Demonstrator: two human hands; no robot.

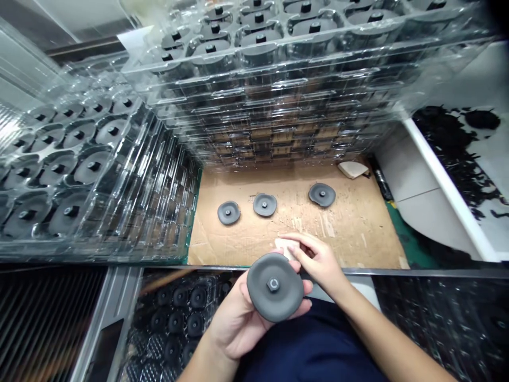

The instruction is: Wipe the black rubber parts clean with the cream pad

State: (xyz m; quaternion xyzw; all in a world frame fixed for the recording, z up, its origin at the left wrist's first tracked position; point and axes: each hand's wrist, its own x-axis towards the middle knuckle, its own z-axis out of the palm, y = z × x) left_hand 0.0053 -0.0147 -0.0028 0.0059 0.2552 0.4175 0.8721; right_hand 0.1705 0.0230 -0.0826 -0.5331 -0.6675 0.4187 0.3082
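My left hand [238, 323] grips a dark grey, rounded-square rubbery disc [274, 302] from below, its face with a small raised hub turned up toward me. Behind it, my right hand [322, 262] pinches a small cream-white pad [287, 245] between thumb and fingers. The pad is near the disc's far edge; I cannot tell whether they touch. On the cardboard beyond my hands lie three similar grey discs: a left one [228, 212], a middle one [264, 205] and a right one [322, 194].
Tall stacks of clear plastic trays filled with discs stand at the left [79, 138] and the back [270, 58]. Another cream pad [352, 169] and a black pen-like tool [382, 183] lie at the back right of the cardboard [222, 244]. Black scraps [449, 138] fill a white bin at right.
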